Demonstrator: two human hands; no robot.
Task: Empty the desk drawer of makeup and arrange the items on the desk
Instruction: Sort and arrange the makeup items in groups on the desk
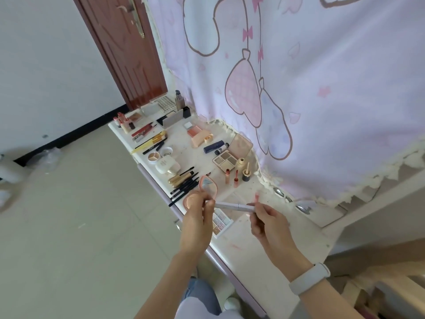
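A: What are the 2 hands doing?

B: The left hand (197,223) grips an open pink compact (202,192), fingers curled round its base, the mirrored lid tipped up. The right hand (268,223) pinches 1 end of a slim pale pen-like stick (232,206), thumb and fingers closed on it. The stick's far end reaches the left hand's fingertips; I cannot tell whether they hold it too. A pale wristband (309,279) sits on the right wrist.

A: Where is the makeup?

B: Spread over the white desk (264,245), which runs along a pink cartoon curtain (322,88). A small pastel eyeshadow palette (221,223) lies just below the hands. Black pencils and gold tubes (184,183) lie in a row beside the compact. Farther on, an open brown palette (226,160) with its lid up, and 2 small pink lip bottles (231,177) standing near it.

A: Any writing you can read?

B: Little. A round white lid (167,153) carries letters that look like "Dior", though they are blurred. A red tube (143,131) near the far end has dark lettering too small to make out.

A: And the drawer?

B: It is out of sight. A brown door (128,54) stands beyond the desk's far end.
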